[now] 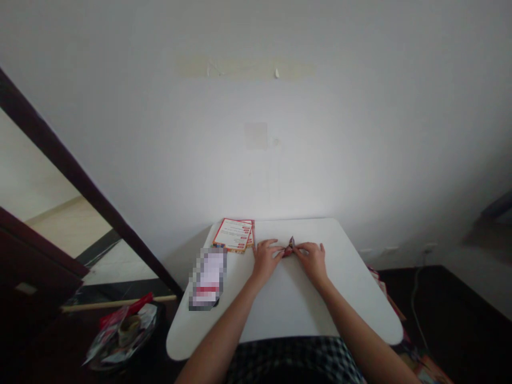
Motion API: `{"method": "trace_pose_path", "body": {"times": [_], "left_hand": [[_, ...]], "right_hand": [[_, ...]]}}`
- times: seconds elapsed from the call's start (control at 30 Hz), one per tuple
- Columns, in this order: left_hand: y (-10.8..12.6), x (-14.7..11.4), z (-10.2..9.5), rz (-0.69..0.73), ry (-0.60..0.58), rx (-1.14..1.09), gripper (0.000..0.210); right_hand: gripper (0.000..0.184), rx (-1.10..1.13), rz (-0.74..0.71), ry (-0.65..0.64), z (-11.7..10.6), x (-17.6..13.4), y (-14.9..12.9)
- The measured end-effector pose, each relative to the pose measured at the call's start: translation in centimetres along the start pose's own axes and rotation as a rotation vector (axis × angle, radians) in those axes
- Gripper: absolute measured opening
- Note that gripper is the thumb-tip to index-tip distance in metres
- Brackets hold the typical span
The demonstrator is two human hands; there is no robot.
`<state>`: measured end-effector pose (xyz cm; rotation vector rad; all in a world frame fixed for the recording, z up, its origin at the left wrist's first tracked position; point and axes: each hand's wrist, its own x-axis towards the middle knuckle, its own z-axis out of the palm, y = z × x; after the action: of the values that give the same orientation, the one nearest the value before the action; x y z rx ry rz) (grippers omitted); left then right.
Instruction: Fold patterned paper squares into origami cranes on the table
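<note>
A small folded paper piece (288, 248), reddish with a dark pointed tip standing up, is between my hands over the white table (292, 298). From its left side, my left hand (267, 257) pinches it between thumb and fingers, the other fingers partly spread. On the right, my right hand (312, 257) grips its edge with thumb and forefinger. The paper's exact folds are too small to make out. Left of my left hand lie several printed sheets (234, 234) with red borders, overlapping one another.
A pixelated phone-shaped object (207, 280) lies at the table's left. On the floor to the left is a bin (124, 333) full of wrappers and a cardboard tube. The wall (256, 176) rises behind the table's far edge. A cable (415, 298) runs down at the right.
</note>
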<state>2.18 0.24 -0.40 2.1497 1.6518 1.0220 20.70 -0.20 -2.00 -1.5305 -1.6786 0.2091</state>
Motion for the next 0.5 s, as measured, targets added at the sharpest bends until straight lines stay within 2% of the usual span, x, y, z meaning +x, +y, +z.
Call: {"method": "trace_pose_path", "body": {"times": [0.13, 0.33, 0.5], "left_hand": [[0.4, 1.1, 0.6, 0.059, -0.003, -0.060, 0.019], [0.9, 1.9, 1.1, 0.035, 0.025, -0.117, 0.019], [0.9, 2.2, 1.2, 0.026, 0.051, -0.134, 0.020]], "right_hand": [[0.034, 0.021, -0.021, -0.007, -0.2, -0.1, -0.2], [0.031, 0.096, -0.047, 0.002, -0.6, 0.8, -0.1], [0.029, 0.153, -0.019, -0.069, -0.8, 2.1, -0.2]]}}
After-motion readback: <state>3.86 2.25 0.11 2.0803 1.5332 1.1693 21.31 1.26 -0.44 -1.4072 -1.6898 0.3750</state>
